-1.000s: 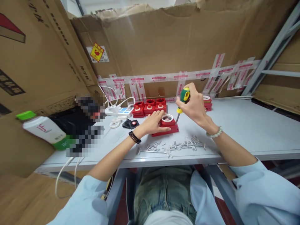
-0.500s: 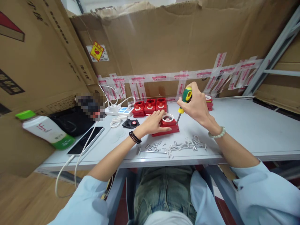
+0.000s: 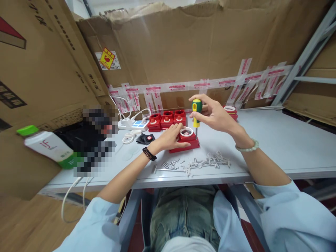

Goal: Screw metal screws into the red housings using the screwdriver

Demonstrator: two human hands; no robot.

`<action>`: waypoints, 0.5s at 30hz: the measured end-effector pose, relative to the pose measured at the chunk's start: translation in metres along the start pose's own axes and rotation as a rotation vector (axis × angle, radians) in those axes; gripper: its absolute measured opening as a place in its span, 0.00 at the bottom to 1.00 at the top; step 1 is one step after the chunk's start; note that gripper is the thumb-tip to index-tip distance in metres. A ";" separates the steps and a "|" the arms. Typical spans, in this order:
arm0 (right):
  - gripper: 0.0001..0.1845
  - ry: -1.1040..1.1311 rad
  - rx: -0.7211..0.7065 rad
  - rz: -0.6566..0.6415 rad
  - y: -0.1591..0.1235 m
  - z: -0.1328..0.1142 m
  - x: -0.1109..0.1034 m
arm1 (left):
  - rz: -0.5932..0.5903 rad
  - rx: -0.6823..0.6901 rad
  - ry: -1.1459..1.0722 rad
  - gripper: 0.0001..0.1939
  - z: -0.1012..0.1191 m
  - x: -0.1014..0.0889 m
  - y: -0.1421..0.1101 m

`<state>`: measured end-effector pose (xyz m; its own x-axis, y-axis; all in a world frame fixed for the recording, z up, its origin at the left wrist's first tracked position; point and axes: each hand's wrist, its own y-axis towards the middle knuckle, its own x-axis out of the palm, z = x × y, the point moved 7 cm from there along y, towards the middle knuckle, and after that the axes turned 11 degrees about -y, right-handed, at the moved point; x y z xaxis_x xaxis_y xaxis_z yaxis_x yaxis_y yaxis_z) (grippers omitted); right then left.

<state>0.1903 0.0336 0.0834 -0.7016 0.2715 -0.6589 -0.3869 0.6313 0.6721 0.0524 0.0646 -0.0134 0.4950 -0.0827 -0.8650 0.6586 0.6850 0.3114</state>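
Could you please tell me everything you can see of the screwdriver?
The screwdriver has a green-and-yellow, plastic-looking handle and a grey, metal-looking shaft. It stands nearly upright, handle up, in the right hand. Its lower end is at the right end of the red box; the tip cannot be made out.

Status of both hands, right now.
Left hand: holding the red box with the white ring, thumb along its front.
Right hand: holding the green-and-yellow screwdriver by its handle.

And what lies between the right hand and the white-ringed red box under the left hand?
The head view shows a green-and-yellow plastic-handled screwdriver, its metal shaft down at the red box.
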 end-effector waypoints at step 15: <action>0.22 -0.052 -0.022 -0.025 -0.003 -0.010 0.004 | -0.031 0.031 -0.134 0.33 -0.007 -0.002 -0.001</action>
<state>0.1821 0.0257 0.0822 -0.6598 0.2934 -0.6917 -0.4174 0.6224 0.6622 0.0463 0.0691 -0.0152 0.5437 -0.2008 -0.8149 0.6912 0.6579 0.2990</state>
